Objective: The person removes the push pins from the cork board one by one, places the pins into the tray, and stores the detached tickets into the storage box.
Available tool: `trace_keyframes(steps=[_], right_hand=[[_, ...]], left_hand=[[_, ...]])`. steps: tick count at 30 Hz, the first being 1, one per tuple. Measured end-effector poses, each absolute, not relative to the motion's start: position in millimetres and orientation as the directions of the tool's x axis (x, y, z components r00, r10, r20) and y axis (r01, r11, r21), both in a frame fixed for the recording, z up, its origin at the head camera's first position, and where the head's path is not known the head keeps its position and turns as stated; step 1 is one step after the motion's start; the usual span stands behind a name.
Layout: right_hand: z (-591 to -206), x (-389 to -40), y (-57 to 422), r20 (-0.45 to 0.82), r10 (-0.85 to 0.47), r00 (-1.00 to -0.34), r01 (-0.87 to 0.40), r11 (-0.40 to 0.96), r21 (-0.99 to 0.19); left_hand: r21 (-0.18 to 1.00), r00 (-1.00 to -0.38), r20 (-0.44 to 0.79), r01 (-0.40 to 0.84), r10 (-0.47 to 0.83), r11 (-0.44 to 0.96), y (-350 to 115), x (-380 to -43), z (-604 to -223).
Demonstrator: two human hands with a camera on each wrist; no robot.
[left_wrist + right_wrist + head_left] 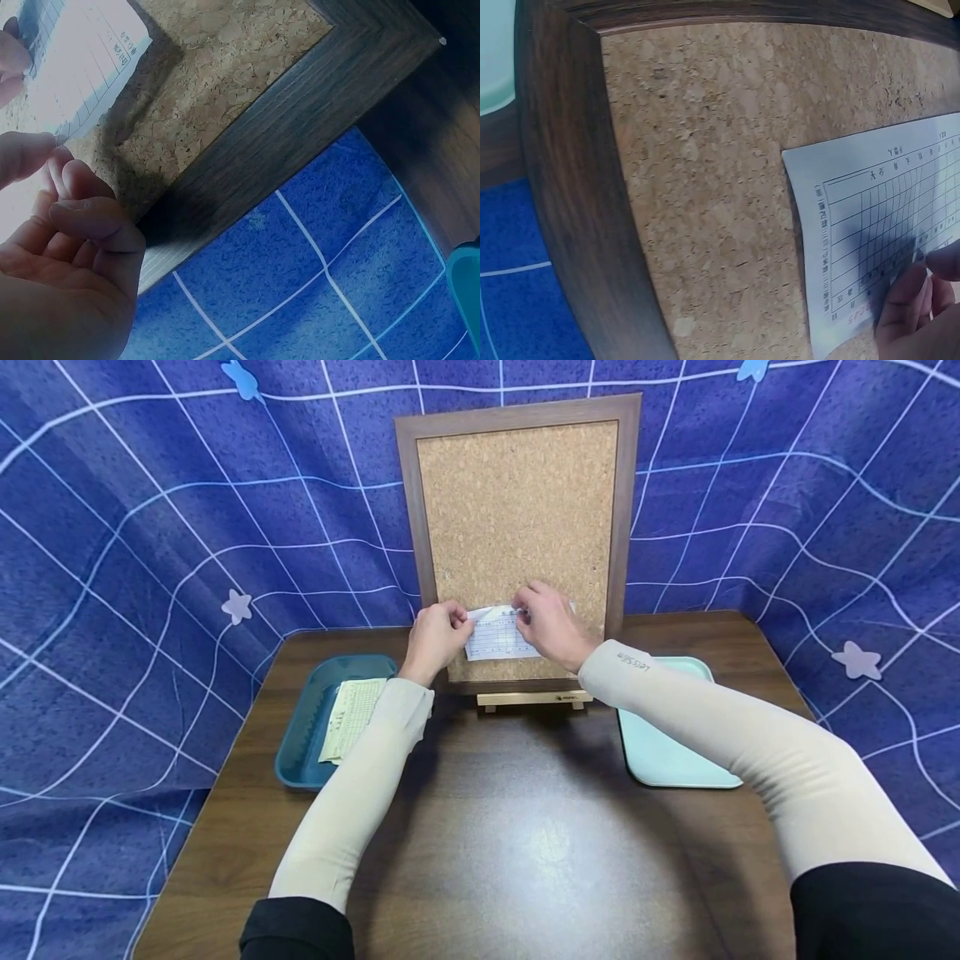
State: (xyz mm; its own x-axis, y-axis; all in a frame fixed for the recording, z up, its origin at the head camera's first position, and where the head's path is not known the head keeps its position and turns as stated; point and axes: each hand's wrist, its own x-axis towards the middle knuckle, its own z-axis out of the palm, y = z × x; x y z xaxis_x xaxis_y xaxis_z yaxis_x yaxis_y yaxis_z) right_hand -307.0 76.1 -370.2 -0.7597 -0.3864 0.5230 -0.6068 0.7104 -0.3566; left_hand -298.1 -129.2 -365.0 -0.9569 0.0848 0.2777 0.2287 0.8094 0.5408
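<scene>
A white printed form slip (497, 640) with a ruled table lies against the lower part of a cork board (521, 510). My left hand (435, 642) pinches the slip's left edge between thumb and finger; in the left wrist view, that corner stands a little off the cork. At the slip's upper edge, right of its middle, my right hand (553, 625) pinches the paper with thumb and index finger. In the right wrist view the slip (847, 225) shows dark print and a red number, partly covered by the fingers. Whether anything small sits between those fingertips is hidden.
The framed board stands on a small wooden easel (517, 700) at the table's (487, 827) back. To the left, a dark teal tray (296, 752) holds yellowish printed slips (352, 718). A pale mint tray (667, 752) lies to the right. Blue curtains (150, 568) surround the table.
</scene>
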Motion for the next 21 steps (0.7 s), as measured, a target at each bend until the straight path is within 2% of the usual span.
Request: trace_keyframes(steps=[21], right_hand=[[-369.3, -305.3, 70.3, 0.527, -0.335, -0.781, -0.565, 0.739, -0.367]], left_hand=[[0.543, -0.956, 0.281, 0.23, 0.083, 0.807, -130.3, -298.2, -365.1]])
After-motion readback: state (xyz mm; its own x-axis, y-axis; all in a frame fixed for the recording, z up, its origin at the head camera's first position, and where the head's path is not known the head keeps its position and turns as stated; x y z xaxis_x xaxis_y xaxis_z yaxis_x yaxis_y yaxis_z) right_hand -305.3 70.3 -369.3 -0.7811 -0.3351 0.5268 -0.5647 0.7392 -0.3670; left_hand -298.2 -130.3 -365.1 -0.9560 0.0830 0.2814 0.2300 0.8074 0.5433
